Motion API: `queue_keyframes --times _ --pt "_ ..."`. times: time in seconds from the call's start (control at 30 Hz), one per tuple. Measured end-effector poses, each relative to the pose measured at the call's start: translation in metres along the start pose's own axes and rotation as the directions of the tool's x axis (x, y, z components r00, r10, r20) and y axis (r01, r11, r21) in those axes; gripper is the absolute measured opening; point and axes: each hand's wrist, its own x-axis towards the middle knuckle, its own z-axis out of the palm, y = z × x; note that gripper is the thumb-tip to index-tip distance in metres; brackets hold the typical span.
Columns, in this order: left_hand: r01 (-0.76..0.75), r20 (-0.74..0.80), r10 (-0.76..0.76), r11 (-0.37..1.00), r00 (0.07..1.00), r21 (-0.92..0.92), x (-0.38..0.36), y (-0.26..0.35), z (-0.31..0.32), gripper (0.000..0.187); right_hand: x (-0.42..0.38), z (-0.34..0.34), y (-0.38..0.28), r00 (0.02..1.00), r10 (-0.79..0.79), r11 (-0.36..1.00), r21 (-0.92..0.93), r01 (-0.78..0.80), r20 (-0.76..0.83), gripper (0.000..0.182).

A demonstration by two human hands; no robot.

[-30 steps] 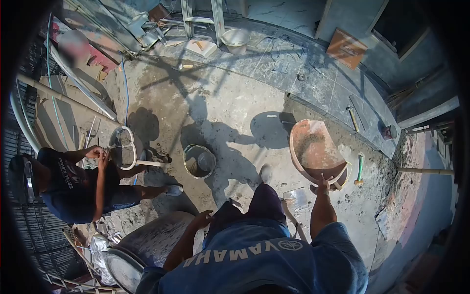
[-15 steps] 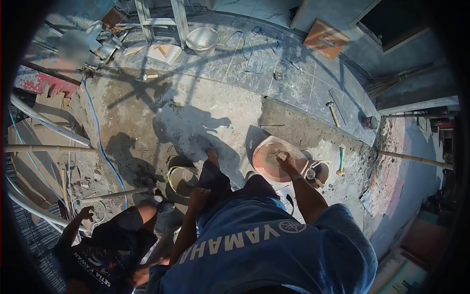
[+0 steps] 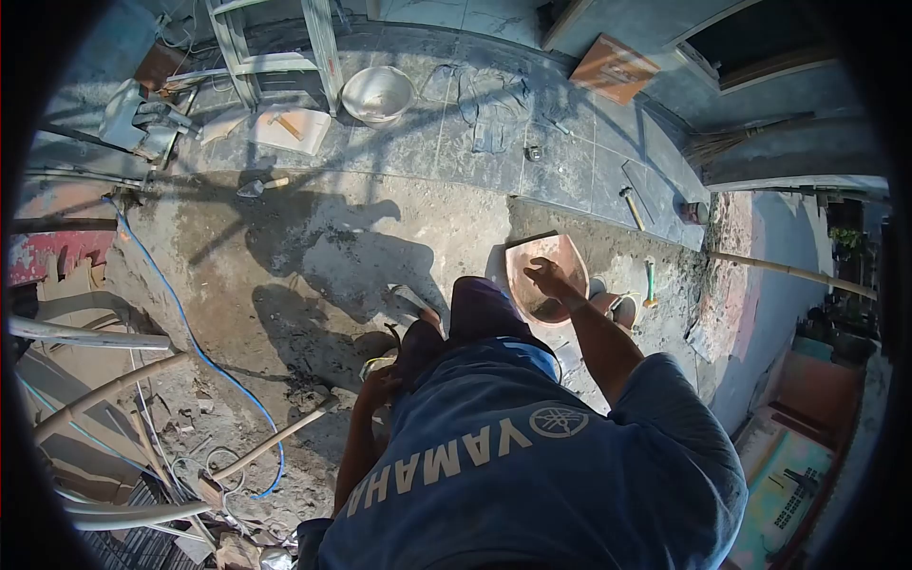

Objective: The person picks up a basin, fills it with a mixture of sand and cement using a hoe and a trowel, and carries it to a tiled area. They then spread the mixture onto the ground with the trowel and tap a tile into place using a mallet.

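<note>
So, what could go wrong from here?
Two things, perhaps. The bare right hand is at the reddish tub, so its rim might scrape the fingers. And the blue hose or cable curves loosely across the rough ground, near a wooden pole, so someone stepping that way could trip.

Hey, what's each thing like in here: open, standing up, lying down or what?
Right hand: looks open, at the reddish tray
Left hand: too unclear to tell
Reddish tray: open side up
White basin: upright, open-topped
Ladder: standing
Blue hose: stretched in a loose curve
Hammer: lying down
Trowel: lying down
</note>
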Motion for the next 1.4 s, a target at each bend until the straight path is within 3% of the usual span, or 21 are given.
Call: queue_keyframes --times 0.1,0.17,0.2,0.23,0.27,0.3,0.37,0.43,0.5,0.57,0.6,0.73,0.8,0.87,0.9,1.0,1.13,1.2,1.23,1.3,1.4 --pt "-0.386 0.083 0.379 0.917 0.922 0.101 0.036 -0.048 -0.004 0.036 -0.002 -0.008 -0.028 0.995 0.009 0.996 -0.088 0.0 0.102 0.047" --pt "-0.22 0.158 0.164 0.847 0.974 0.483 0.05 -0.045 -0.008 0.028 0.0 0.002 -0.035 0.985 0.062 0.986 -0.161 -0.036 0.163 0.032" --pt "-0.137 0.042 0.132 0.89 0.99 0.434 0.052 -0.042 -0.011 0.026 -0.001 -0.003 -0.051 0.962 0.045 0.961 -0.276 0.032 0.268 0.033" --pt "-0.059 -0.072 0.092 0.926 0.993 0.373 0.053 -0.036 -0.017 0.024 0.023 0.019 -0.005 0.918 -0.181 0.816 -0.468 0.341 0.352 0.043" --pt "-0.021 -0.112 0.066 0.931 0.992 0.366 0.053 -0.027 -0.027 0.024 0.036 0.032 -0.004 0.968 0.002 0.956 -0.284 0.072 0.252 0.049" --pt "-0.063 -0.116 0.118 0.918 0.986 0.392 0.052 -0.013 -0.039 0.024 0.057 0.046 0.016 0.952 -0.132 0.889 -0.393 0.237 0.276 0.05" --pt "-0.1 -0.133 0.171 0.9 0.976 0.425 0.051 0.011 -0.072 0.025 0.069 0.042 -0.057 0.967 0.057 0.986 -0.167 -0.015 0.247 0.054" --pt "-0.079 -0.258 0.13 0.977 0.957 0.199 0.057 0.031 -0.107 0.023 0.116 0.069 -0.075 0.928 -0.173 0.913 -0.3 0.277 0.331 0.055" --pt "-0.056 -0.257 0.091 0.988 0.962 0.142 0.066 0.054 -0.151 0.022 0.133 0.072 -0.151 0.959 0.067 0.996 -0.069 -0.05 0.275 0.05" --pt "0.172 -0.161 -0.118 0.906 0.98 0.386 0.064 0.105 -0.199 0.021 0.156 0.098 -0.191 0.983 -0.123 0.978 -0.149 0.144 0.14 0.047" --pt "0.168 -0.138 -0.121 0.894 0.983 0.415 0.065 0.106 -0.213 0.021 0.181 0.126 -0.185 0.912 -0.397 0.907 -0.106 0.407 0.102 0.047" --pt "-0.043 -0.03 0.066 0.873 0.997 0.487 0.092 0.124 -0.285 0.022 0.16 0.089 -0.351 0.954 -0.151 0.98 0.168 0.109 0.258 0.051" --pt "-0.153 0.112 0.109 0.819 0.988 0.552 0.106 0.121 -0.302 0.022 0.148 0.085 -0.379 0.915 -0.252 0.965 0.15 0.214 0.315 0.056" --pt "-0.533 0.328 0.421 0.657 0.846 0.533 0.128 0.086 -0.325 0.027 0.138 0.109 -0.371 0.855 -0.398 0.915 0.082 0.394 0.333 0.06" --pt "-0.569 0.386 0.419 0.632 0.822 0.527 0.14 0.099 -0.333 0.027 0.116 0.098 -0.386 0.87 -0.297 0.939 -0.043 0.34 0.393 0.058" --pt "-0.105 0.379 -0.067 0.903 0.923 0.417 0.135 0.196 -0.352 0.033 0.086 0.128 -0.374 0.785 -0.204 0.956 -0.053 0.289 0.585 0.044" --pt "-0.239 0.62 -0.206 0.796 0.757 0.556 0.171 0.232 -0.361 0.028 0.039 0.209 -0.335 0.938 -0.206 0.978 0.096 0.187 0.279 0.032" --pt "-0.318 0.687 -0.231 0.756 0.689 0.573 0.184 0.227 -0.365 0.027 0.003 0.252 -0.312 0.979 -0.044 0.998 0.029 0.051 -0.2 0.023" --pt "-0.386 0.727 -0.232 0.722 0.646 0.574 0.195 0.228 -0.363 0.027 -0.009 0.232 -0.316 0.975 -0.015 0.999 0.035 0.023 -0.22 0.023" --pt "-0.505 0.804 -0.225 0.677 0.55 0.535 0.213 0.225 -0.358 0.027 -0.04 0.145 -0.347 0.995 0.064 0.766 0.635 -0.099 0.078 0.025" --pt "-0.619 0.853 -0.176 0.618 0.492 0.484 0.233 0.182 -0.355 0.029 -0.075 0.147 -0.33 0.98 0.168 0.848 0.491 -0.199 0.108 0.028"
